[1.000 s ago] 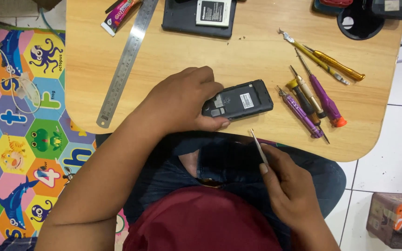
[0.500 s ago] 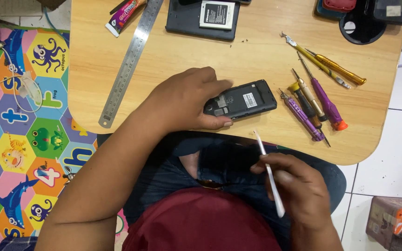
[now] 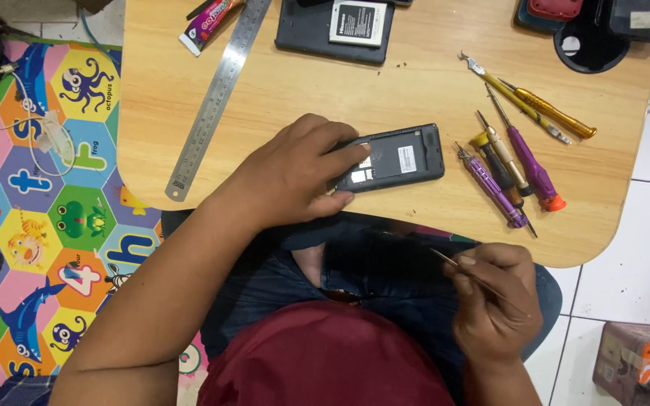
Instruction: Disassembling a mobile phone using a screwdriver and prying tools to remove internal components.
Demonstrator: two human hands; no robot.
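**Phone open on the counter, pick tool in hand**

From my seat I see the left hand (image 3: 295, 177) resting on the dark phone (image 3: 393, 159), which lies face down near the front edge of the wooden counter (image 3: 415, 83). Its fingers are spread flat, with the thumb along the near edge and the fingertips pressing the left end; they pin it down rather than close round it. The back cover is already off: I can make out the bare inner frame, a white label and what look like card slots. The battery bay looks empty, though I cannot be certain.

The right hand (image 3: 494, 301) hangs below the counter edge, over the lap, its fingers pinched shut on a thin metal pick (image 3: 475, 280) that slants up towards the left. The tip is well apart from the phone.

To the right of the phone lies a cluster of small screwdrivers (image 3: 509, 173), purple and yellow handles, untouched. A steel ruler (image 3: 216, 105) lies diagonally at the left, and a loose battery (image 3: 359, 22) sits on a dark slab at the far edge.

As I judge it, the opening is done and the inner work is not yet begun.
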